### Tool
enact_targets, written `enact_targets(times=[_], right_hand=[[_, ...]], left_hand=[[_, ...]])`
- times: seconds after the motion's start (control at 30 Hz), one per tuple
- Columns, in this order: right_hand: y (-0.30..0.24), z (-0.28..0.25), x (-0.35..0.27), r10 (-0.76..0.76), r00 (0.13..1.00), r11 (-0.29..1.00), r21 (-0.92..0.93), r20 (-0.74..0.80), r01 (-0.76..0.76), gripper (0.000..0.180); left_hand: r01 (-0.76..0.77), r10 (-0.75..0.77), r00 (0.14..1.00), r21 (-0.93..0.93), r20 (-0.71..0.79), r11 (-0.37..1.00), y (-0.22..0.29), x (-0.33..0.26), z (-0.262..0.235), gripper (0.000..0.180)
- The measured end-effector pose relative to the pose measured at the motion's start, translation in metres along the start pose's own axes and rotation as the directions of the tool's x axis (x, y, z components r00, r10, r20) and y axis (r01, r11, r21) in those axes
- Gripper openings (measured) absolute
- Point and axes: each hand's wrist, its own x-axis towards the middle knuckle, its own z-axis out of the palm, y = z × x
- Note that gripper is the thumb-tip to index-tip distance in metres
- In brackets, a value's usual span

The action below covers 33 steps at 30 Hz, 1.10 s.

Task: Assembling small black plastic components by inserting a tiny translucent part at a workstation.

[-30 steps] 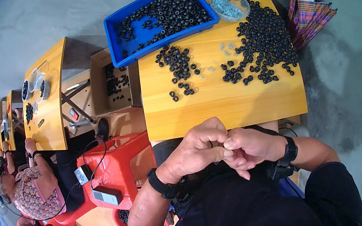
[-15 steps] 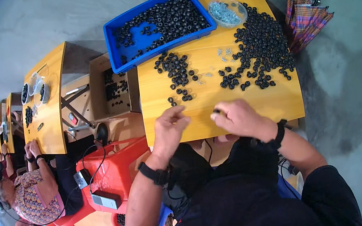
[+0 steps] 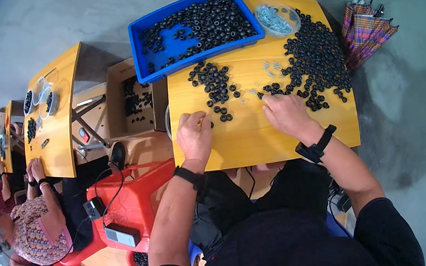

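Observation:
My left hand (image 3: 195, 137) rests over the left half of the yellow table (image 3: 237, 146), its fingers curled together; whatever they hold is hidden. Beside its fingertips a small group of round black ring-shaped parts (image 3: 216, 83) lies loose. My right hand (image 3: 287, 113) is at the near left edge of the larger heap of black ring-shaped parts (image 3: 318, 56). Its thumb and fingers are pinched, but I cannot make out what is in them. Several tiny silvery metal pieces (image 3: 268, 65) are scattered between the two groups.
Along the table's far side stand a blue tray (image 3: 142, 60) of black parts and a clear round tub (image 3: 277, 19) of silvery pieces. A plaid umbrella (image 3: 368, 31) is beyond the right edge. To the left are a red stool (image 3: 145, 200), a cardboard box (image 3: 160, 105) and people at other tables.
My right hand has moved forward to the edge of the larger heap; a dark part showed at its fingertips before. My left hand has moved slightly forward and its fingers have curled in.

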Motion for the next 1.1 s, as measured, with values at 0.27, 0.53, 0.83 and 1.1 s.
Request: enact_targets(times=[0.27,0.53,0.83,1.1], right_hand=[[-0.009,0.012,0.037,-0.072,0.996,0.982,0.172,-0.059,0.081,0.013],[-0.001,0.012,0.047,-0.018,0.999,0.989,0.143,-0.029,0.022,0.014],[0.01,0.012,0.045,-0.011,0.999,0.988,0.153,-0.052,0.019,0.011],[0.017,0.002,0.049,0.003,0.998,0.991,0.135,0.069,-0.012,0.009]], left_hand=[[-0.065,0.054,0.994,0.112,0.093,0.992,0.009,0.014,0.015,0.014],[-0.119,0.087,0.974,0.144,0.209,0.982,0.007,0.018,0.015,0.019],[-0.17,0.128,0.964,0.169,0.233,0.971,0.011,0.016,0.012,0.025],[-0.188,0.14,0.95,0.151,0.28,0.971,0.011,0.02,0.014,0.026]])
